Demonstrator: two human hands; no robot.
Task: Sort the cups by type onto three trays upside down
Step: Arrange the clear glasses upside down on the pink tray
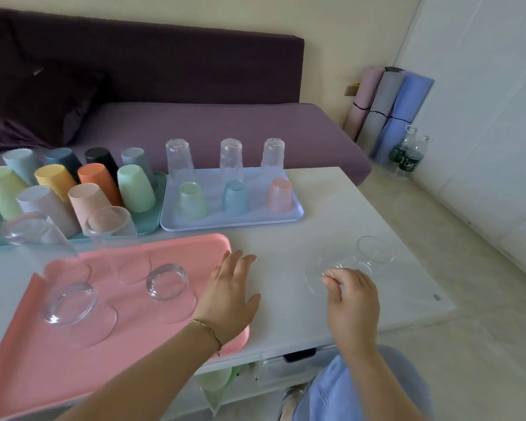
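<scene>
Pink tray [134, 344]: clear glasses [167, 282]; teal tray [148, 227]: opaque cups [94, 177] in pale green, light blue, navy, black, grey, yellow, orange, mint, lilac-grey, peach; lavender tray [255, 217]: three clear textured cups [231, 156], plus green-tinted cup [192, 200], blue-tinted cup [235, 197], orange-tinted cup [280, 194]; table [316, 208] white, another clear glass [316, 281] on it; sofa [225, 132] purple; rolled mats [389, 107] pink, grey, blue; bracelet [208, 329] gold.
</scene>
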